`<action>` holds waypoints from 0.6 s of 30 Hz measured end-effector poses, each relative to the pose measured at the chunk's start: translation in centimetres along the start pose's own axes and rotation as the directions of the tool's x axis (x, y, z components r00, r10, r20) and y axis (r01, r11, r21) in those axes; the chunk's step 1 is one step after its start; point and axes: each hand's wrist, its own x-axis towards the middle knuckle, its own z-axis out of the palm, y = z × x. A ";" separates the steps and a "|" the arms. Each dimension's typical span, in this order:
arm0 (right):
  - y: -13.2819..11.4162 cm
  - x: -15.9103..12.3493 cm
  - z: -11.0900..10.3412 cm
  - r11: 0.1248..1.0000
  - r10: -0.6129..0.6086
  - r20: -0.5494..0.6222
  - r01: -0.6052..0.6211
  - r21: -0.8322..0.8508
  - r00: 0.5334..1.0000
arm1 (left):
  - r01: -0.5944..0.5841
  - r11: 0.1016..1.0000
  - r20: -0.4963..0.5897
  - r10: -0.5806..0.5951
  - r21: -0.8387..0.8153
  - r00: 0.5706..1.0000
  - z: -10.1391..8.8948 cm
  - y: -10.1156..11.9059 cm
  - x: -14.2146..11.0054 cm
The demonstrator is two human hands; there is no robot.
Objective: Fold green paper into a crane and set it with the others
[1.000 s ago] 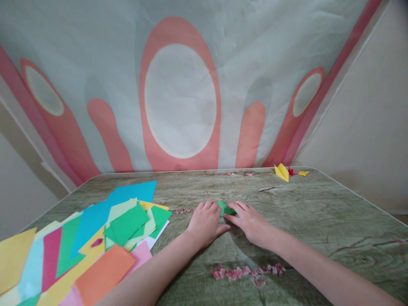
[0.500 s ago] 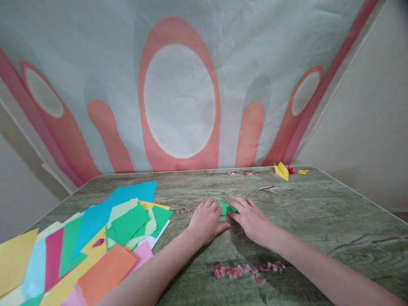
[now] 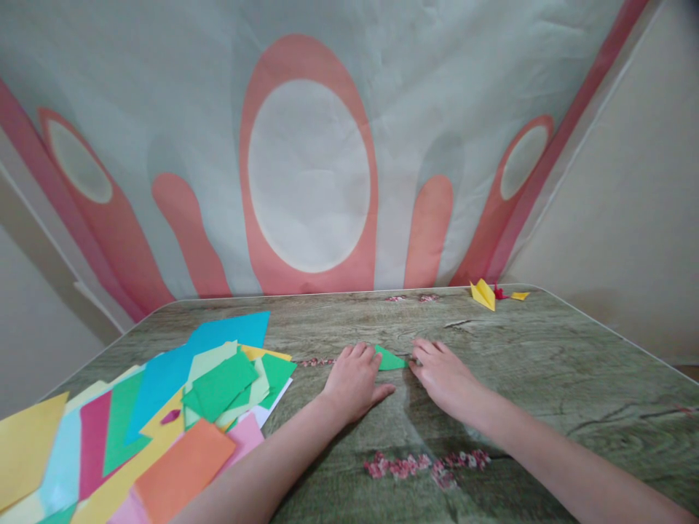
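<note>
A small folded piece of green paper (image 3: 389, 359) lies on the table between my two hands, a pointed end toward the right. My left hand (image 3: 354, 382) rests over its left part, fingers bent down onto it and the thumb stretched out on the tabletop; that part of the paper is covered. My right hand (image 3: 443, 377) is at the pointed tip, its fingers apart and low over the wood. Whether its fingertips touch the tip I cannot tell.
Loose coloured sheets spread over the table's left side, among them an orange sheet (image 3: 183, 469) and a blue sheet (image 3: 229, 331). A small dark pink folded piece (image 3: 170, 416) lies on them. A yellow folded paper (image 3: 483, 295) and a red piece (image 3: 500, 293) stand at the back right edge.
My right hand has moved a little to the right, off the green paper's surface. More of the paper now shows, with its right end lying as a flat point. My left hand has stayed put.
</note>
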 end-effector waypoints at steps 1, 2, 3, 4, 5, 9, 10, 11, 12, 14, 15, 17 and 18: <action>0.1 0.0 0.2 1.000 0.001 -0.012 -0.001 0.012 1.000 | -0.001 1.000 -0.001 0.001 0.000 1.000 0.0 0.0 0.0; 0.1 0.0 0.4 1.000 -0.002 -0.027 0.003 0.031 1.000 | -0.002 1.000 -0.002 0.002 0.000 1.000 0.0 0.0 0.0; 0.2 0.0 0.6 0.998 0.000 -0.047 0.002 0.055 0.999 | -0.002 1.000 -0.003 0.002 0.000 1.000 0.0 0.0 0.0; 0.2 0.0 0.9 0.997 0.000 -0.074 0.006 0.079 0.997 | -0.002 1.000 -0.003 0.002 0.000 1.000 0.0 0.0 0.0; 0.3 0.0 1.2 0.994 -0.009 -0.099 0.019 0.106 0.995 | -0.002 1.000 -0.004 0.002 0.001 1.000 0.0 0.0 0.0; 0.0 0.1 2.3 0.977 -0.043 -0.165 0.076 0.197 0.985 | -0.003 1.000 0.000 0.003 0.001 1.000 0.0 0.0 0.0; -0.1 0.2 2.4 0.973 -0.055 -0.174 0.092 0.212 0.983 | -0.002 1.000 0.002 0.002 0.000 1.000 0.0 0.0 0.1; -0.2 0.2 2.5 0.968 -0.068 -0.179 0.108 0.225 0.982 | 0.000 1.000 0.002 0.000 0.000 1.000 -0.1 0.0 0.1; -0.3 0.2 2.6 0.964 -0.079 -0.181 0.122 0.235 0.980 | 0.003 1.000 0.002 -0.003 0.000 1.000 -0.1 0.0 0.1; -0.4 0.2 2.6 0.959 -0.088 -0.180 0.132 0.249 0.980 | 0.006 1.000 0.001 -0.006 0.000 1.000 -0.1 0.1 0.1; -0.5 0.2 2.6 0.958 -0.088 -0.180 0.133 0.253 0.980 | 0.005 1.000 -0.002 -0.005 0.000 1.000 -0.1 0.1 0.1; -0.5 0.1 2.7 0.958 -0.088 -0.182 0.133 0.255 0.979 | 0.002 1.000 -0.009 -0.002 -0.003 1.000 -0.1 0.1 0.0; -0.5 0.1 2.7 0.957 -0.091 -0.185 0.137 0.255 0.979 | 0.001 1.000 -0.013 -0.001 -0.005 1.000 -0.1 0.1 0.0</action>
